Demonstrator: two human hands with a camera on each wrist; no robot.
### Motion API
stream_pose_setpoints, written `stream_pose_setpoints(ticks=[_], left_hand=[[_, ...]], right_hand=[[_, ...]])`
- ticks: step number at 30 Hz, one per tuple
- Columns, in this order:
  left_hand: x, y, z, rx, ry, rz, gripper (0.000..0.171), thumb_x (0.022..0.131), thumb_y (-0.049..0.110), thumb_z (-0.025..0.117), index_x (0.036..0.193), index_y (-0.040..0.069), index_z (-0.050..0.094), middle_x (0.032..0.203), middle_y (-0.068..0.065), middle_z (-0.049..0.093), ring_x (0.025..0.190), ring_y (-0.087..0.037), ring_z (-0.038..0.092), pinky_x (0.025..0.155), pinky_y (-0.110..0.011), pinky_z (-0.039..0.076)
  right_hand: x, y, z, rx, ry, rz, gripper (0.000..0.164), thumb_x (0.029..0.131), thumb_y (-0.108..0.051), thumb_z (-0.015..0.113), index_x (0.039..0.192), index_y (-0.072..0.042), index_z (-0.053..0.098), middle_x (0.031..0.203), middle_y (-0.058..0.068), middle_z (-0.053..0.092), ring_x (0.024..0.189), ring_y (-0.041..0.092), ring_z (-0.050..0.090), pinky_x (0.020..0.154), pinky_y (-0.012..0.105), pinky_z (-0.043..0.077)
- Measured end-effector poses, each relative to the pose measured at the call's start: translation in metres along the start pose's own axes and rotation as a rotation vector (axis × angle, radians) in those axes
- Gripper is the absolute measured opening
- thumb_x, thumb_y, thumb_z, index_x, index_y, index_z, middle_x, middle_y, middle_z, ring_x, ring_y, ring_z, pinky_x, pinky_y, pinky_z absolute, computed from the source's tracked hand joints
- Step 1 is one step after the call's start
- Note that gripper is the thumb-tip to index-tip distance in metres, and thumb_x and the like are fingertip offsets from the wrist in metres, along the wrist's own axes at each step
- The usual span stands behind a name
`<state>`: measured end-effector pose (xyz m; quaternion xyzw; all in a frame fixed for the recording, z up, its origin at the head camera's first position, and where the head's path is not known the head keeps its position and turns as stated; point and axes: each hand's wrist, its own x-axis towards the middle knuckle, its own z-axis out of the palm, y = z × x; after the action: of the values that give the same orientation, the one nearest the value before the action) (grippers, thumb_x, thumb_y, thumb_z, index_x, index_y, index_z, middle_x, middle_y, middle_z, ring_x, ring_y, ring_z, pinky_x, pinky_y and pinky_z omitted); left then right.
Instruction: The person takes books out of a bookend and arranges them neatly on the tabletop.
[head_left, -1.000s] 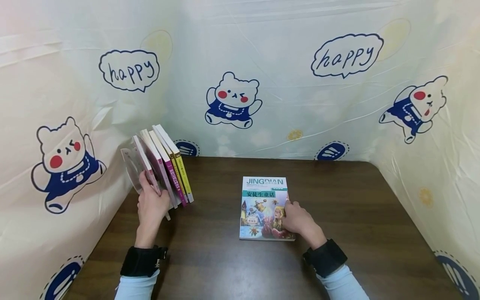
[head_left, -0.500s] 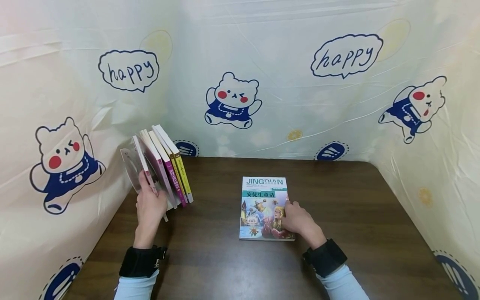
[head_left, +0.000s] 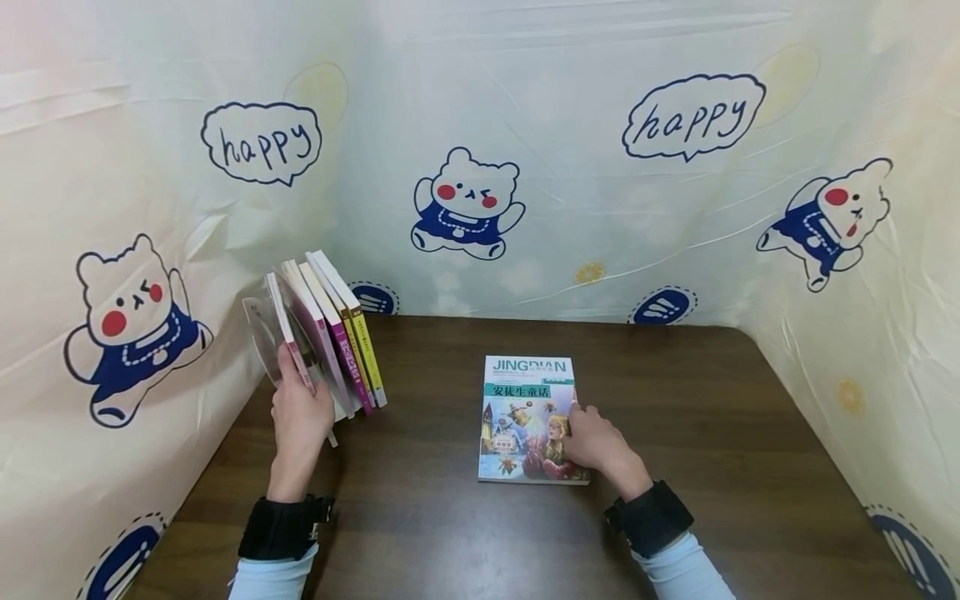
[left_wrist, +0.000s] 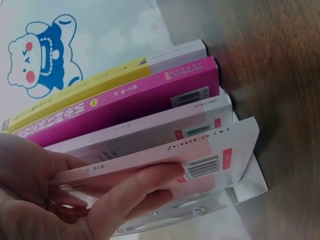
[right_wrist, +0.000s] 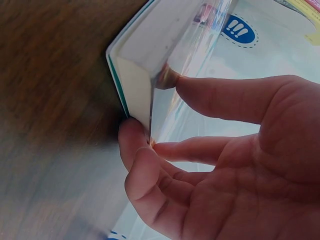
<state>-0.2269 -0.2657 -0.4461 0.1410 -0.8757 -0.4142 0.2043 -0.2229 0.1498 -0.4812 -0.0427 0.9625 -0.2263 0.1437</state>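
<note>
My left hand (head_left: 302,414) pinches a thin pale pink book (left_wrist: 150,155) between thumb and fingers, at the left end of a leaning row. Beside it stand a pale lilac book (left_wrist: 145,127), a magenta book (left_wrist: 125,97) and a yellow book (head_left: 366,354), spines toward me. A clear panel (head_left: 262,333) with a white edge rises left of the pink book. Right of the table's middle lies a children's storybook (head_left: 525,417) with a colourful illustrated cover. My right hand (head_left: 602,440) grips its right edge, thumb on the cover and fingers curled at the page edges.
The dark brown wooden table (head_left: 420,533) extends around both hands. A pale cloth (head_left: 577,208) printed with bears and "happy" bubbles hangs behind and along both sides, close by the book row. Black bands (head_left: 651,512) circle both wrists.
My left hand has shifted the pink book slightly leftward, widening the gap to the lilac book. The right hand and the storybook stay in place.
</note>
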Motion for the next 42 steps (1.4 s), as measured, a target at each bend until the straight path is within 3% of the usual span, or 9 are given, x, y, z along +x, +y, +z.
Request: stream_pose_setpoints(ticks=[18,22,27,32,42], left_hand=[[-0.012,0.003,-0.003,0.013,0.009,-0.011,0.080,0.103,0.006,0.051,0.167,0.016,0.005,0.144,-0.044,0.050,0.112,-0.065,0.061,0.081,-0.078,0.054],[-0.014,0.004,-0.005,0.028,0.019,-0.004,0.079,0.102,0.005,0.050,0.167,0.014,0.006,0.140,-0.045,0.052,0.107,-0.064,0.062,0.074,-0.074,0.056],[-0.016,0.007,-0.008,0.032,0.030,0.009,0.080,0.100,0.002,0.050,0.167,0.011,0.006,0.144,-0.046,0.049,0.099,-0.062,0.065,0.057,-0.060,0.054],[-0.019,0.010,-0.011,0.018,0.042,0.025,0.081,0.099,0.000,0.050,0.166,0.009,0.007,0.147,-0.046,0.048,0.102,-0.062,0.065,0.054,-0.052,0.051],[-0.023,0.018,-0.016,-0.006,0.032,0.028,0.081,0.100,0.001,0.050,0.167,0.009,0.004,0.147,-0.046,0.048,0.101,-0.060,0.067,0.051,-0.050,0.056]], right_hand=[[-0.002,0.002,0.005,0.014,-0.004,0.016,0.065,0.094,-0.017,0.073,0.147,0.009,0.046,0.123,0.028,0.057,0.092,0.036,0.061,0.078,0.048,0.058],[-0.002,0.002,0.005,0.016,-0.006,0.017,0.065,0.094,-0.016,0.073,0.147,0.010,0.046,0.122,0.028,0.057,0.091,0.035,0.062,0.077,0.047,0.058],[-0.001,0.003,0.003,0.008,0.002,0.005,0.064,0.093,-0.016,0.074,0.146,0.009,0.047,0.121,0.028,0.058,0.090,0.035,0.062,0.077,0.048,0.060],[-0.001,0.003,0.002,0.002,0.009,-0.005,0.065,0.092,-0.016,0.074,0.145,0.010,0.047,0.120,0.028,0.058,0.090,0.035,0.062,0.078,0.050,0.060],[-0.001,0.003,0.002,-0.007,0.011,-0.007,0.065,0.092,-0.015,0.074,0.145,0.011,0.047,0.121,0.029,0.058,0.091,0.037,0.062,0.081,0.052,0.060]])
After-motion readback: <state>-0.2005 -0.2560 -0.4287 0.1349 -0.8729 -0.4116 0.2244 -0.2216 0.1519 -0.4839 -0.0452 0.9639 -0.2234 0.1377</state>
